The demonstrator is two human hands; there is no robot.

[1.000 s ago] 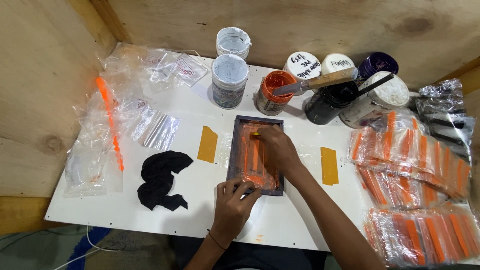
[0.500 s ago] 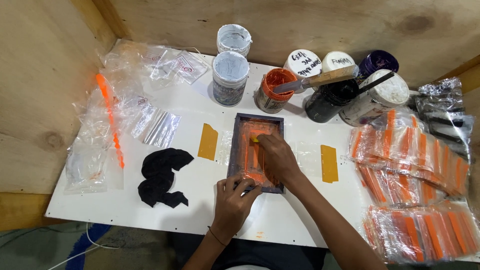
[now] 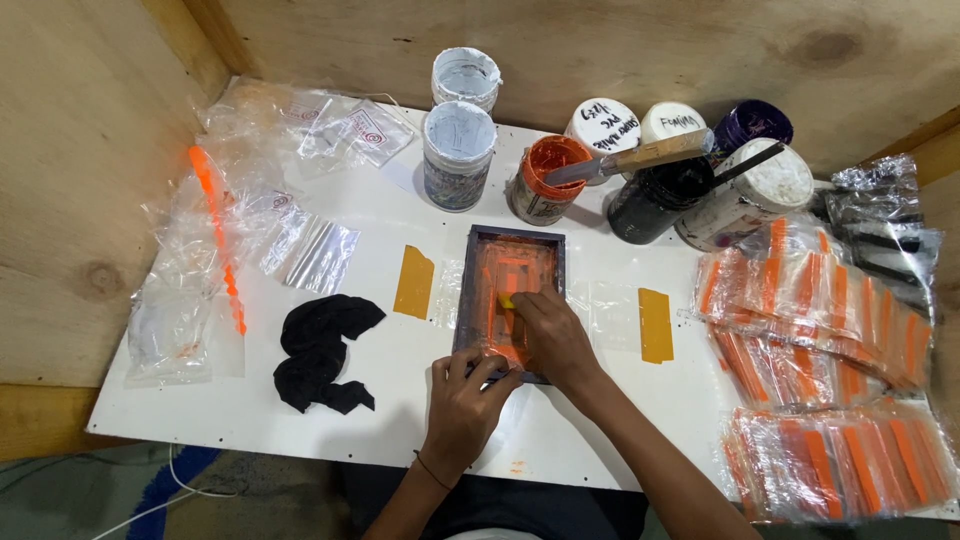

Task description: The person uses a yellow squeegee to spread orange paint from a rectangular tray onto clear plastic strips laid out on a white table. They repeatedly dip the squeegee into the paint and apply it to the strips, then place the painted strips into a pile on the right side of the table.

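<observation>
Pressing down with our left hand [image 3: 466, 398], fingers spread flat, we steady the near edge of the frame [image 3: 510, 300] lying mid-table [image 3: 300, 430]. Our right hand [image 3: 552, 335] rests inside the frame on its orange screen, fingers closed around a small yellow piece [image 3: 507, 300]. A black rag [image 3: 322, 350] lies to the left, yellow tape strips [image 3: 414, 282] flank the frame, and orange-striped packets [image 3: 820, 380] pile up at right. Beyond stand paint jars [image 3: 540, 180], one open with orange.
</observation>
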